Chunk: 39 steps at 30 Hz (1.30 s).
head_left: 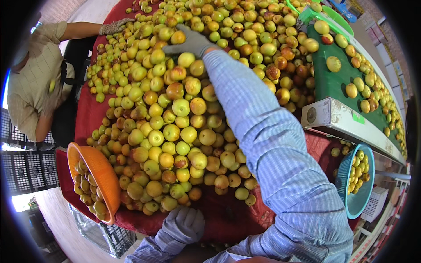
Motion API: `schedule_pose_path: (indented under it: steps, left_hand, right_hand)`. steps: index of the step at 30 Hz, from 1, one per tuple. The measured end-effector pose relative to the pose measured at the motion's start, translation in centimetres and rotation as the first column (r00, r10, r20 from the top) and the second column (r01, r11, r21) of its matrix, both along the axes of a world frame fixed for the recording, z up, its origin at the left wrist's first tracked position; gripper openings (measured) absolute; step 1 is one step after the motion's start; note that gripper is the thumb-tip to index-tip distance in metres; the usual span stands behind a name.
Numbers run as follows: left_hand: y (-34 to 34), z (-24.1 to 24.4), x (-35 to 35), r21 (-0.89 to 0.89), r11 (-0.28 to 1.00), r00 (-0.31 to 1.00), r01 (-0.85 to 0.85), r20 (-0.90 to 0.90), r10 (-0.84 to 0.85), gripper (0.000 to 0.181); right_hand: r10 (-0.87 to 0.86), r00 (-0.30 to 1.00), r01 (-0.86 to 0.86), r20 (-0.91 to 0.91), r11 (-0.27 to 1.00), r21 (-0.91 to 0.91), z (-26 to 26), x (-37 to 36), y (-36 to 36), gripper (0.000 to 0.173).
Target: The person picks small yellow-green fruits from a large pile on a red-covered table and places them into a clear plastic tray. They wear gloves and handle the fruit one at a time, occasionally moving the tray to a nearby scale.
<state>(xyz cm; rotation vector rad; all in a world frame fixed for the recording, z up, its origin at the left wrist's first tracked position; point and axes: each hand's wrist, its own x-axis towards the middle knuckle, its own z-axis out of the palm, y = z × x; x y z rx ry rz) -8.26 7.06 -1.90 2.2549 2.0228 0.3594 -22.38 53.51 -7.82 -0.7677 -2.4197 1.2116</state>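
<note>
A large heap of green, yellow and reddish-brown jujubes (pixel 171 131) spreads over a table covered in red cloth (pixel 227 210). My right hand (pixel 192 41), in a grey glove, reaches across to the far part of the heap. Its thumb and fingers are spread around some jujubes, touching them without a visible grip. Near the front edge, my left hand (pixel 187 220), also gloved, is curled just below the nearest fruit. Its palm is hidden, so whether anything lies in it does not show.
An orange plastic basket (pixel 110 184) of jujubes stands at left, a blue basket (pixel 343 184) at right. A green conveyor belt (pixel 338 85) with a white metal frame (pixel 332 115) carries jujubes. Across the left side, a co-worker's gloved hand (pixel 115 27) touches the heap. Black crates (pixel 29 169) stand beyond.
</note>
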Motion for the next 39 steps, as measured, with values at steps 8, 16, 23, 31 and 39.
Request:
schedule_pose_path:
  steps: [8,16,23,31,39]
  left_hand:
    - [0.1,-0.5,-0.2,0.110,0.994,1.000,0.008,0.025,-0.011,0.024]
    - [-0.3,-0.4,-0.5,0.061,0.998,0.998,0.035,0.045,-0.038,0.020]
    - [-1.0,-0.8,-0.5,0.106,0.993,0.999,0.049,0.015,-0.051,0.016]
    - [-0.7,-1.0,-0.3,0.205,0.979,0.996,-0.022,0.090,0.003,0.010]
    - [-1.3,-1.7,-0.2,0.196,0.980,0.994,-0.030,0.113,0.008,0.012]
  right_hand:
    - [0.431,0.891,-0.441,0.144,0.896,0.042,4.5,2.5,-4.0,0.091]
    - [-0.615,0.724,0.229,0.312,0.641,0.733,5.3,17.0,18.5,0.070]
    - [-0.239,0.767,0.193,0.595,0.971,0.141,6.3,16.1,19.3,0.087]
    - [-0.303,0.502,0.067,0.810,0.947,0.313,4.6,15.7,11.3,0.084]
    - [-0.156,0.388,0.025,0.908,0.987,0.159,5.6,19.9,0.0,0.082]
